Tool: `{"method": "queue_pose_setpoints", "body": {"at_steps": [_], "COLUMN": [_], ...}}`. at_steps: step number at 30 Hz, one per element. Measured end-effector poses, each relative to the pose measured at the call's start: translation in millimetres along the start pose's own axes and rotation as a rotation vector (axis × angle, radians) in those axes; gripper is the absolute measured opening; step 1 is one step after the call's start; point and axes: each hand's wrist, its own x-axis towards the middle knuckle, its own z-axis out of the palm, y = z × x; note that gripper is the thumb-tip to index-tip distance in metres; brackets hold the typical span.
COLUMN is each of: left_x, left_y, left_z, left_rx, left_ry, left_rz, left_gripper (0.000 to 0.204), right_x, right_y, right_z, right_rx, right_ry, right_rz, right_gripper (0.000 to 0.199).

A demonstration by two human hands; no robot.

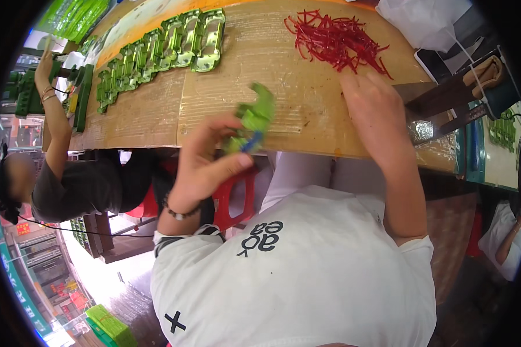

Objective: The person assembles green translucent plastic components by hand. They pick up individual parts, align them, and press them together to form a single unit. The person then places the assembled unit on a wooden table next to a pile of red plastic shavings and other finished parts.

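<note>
1. Left hand (205, 156) is gripping a green plastic part (253, 118), fingers curled around its lower end, thumb pressing from the right side. Something blue is showing at the part's bottom, too blurred to tell what.
2. The part is sitting tilted, just above the near edge of the cardboard-covered table (295, 124), motion-blurred.
3. Right hand (373, 110) is lying palm down on the table, fingers reaching toward the pile of red wire pieces (336, 40). Fingertips are just at the pile's near edge; can't tell if they are pinching a piece or simply resting open.
4. A row of green plastic frames (162, 52) is standing lined up along the far left of the table, well apart from both hands.
5. Another person (75, 179) in a dark shirt is sitting at the left, one arm raised to more green parts at the table's end.
6. White plastic bag (422, 20) is lying at the far right corner, beyond the red pile.
7. The wearer is in a white shirt, a bracelet on the left wrist.
</note>
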Motion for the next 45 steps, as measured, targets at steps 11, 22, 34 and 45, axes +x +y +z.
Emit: {"method": "queue_pose_setpoints", "body": {"at_steps": [11,22,34,45], "left_x": [5.5,8.0,10.5,4.6], "left_y": [-21.0,-16.1,-14.1,-24.1], "left_z": [71.1,81.0,93.1,97.4], "left_rx": [-0.607,-0.387,-0.429,-0.368], "left_ry": [-0.195,-0.228,-0.149,-0.102], "left_rz": [0.046,-0.003,0.039,0.1], "left_gripper": [0.039,0.04,0.047,0.054], "right_x": [-21.1,-27.4,-38.5,-48.1], "right_y": [5.0,8.1,-5.2,-16.1], "right_z": [-10.2,-30.4,-9.7,4.1], "right_rx": [0.763,0.794,0.903,1.034], "right_ry": [0.526,0.576,0.688,0.688], "right_rz": [-0.077,-0.272,-0.161,-0.128], "right_gripper": [0.023,0.03,0.036,0.045]}}
